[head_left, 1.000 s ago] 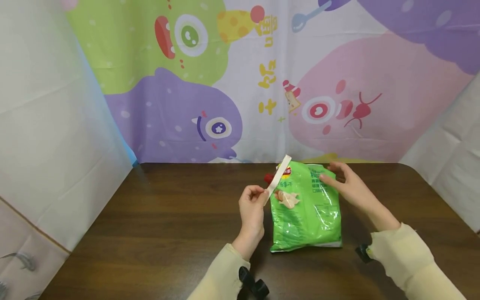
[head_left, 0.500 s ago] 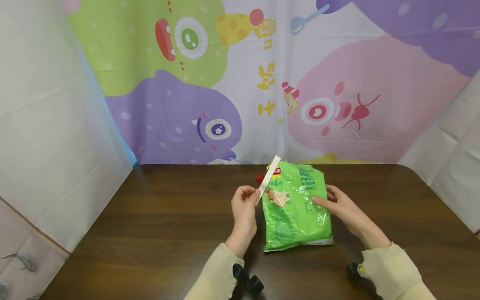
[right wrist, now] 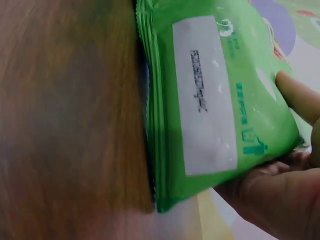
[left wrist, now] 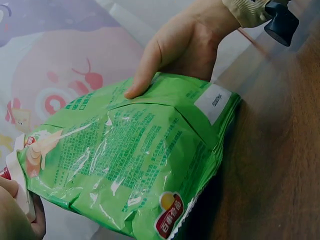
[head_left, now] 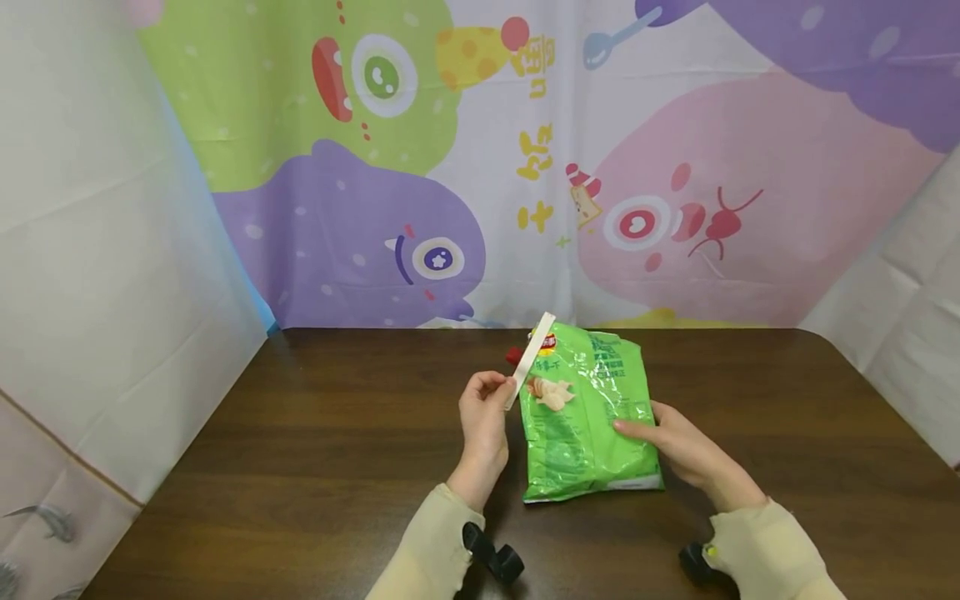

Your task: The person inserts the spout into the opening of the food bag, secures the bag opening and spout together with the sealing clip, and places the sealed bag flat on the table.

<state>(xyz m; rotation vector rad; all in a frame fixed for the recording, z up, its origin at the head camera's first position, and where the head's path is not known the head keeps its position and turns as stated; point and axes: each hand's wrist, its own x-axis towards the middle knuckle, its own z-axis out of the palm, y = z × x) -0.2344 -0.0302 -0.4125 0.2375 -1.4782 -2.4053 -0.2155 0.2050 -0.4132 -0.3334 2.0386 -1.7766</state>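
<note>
A green chip bag (head_left: pixel 585 433) stands tilted over the table, its printed side toward me. Across its upper left corner runs a long white bag clip (head_left: pixel 534 346), and a small red piece (head_left: pixel 513 356) shows just behind it. My left hand (head_left: pixel 482 421) pinches the lower end of this clip between thumb and fingers. On the bag's right side, my right hand (head_left: pixel 682 446) grips with the thumb on the front and the other fingers behind, mostly hidden. In the right wrist view, a white printed label (right wrist: pixel 205 95) lies near the bag's crimped bottom edge.
A dark brown wooden table (head_left: pixel 300 467) spreads beneath the hands. Behind it hangs a cloth (head_left: pixel 360 242) printed with cartoon monsters, and pale fabric (head_left: pixel 97 208) closes off the sides. Black camera mounts (head_left: pixel 492 554) sit at both wrists.
The bag and clip have shifted left with my left hand. My right hand has slid down the bag's right side, from its upper corner to a grip around the side.
</note>
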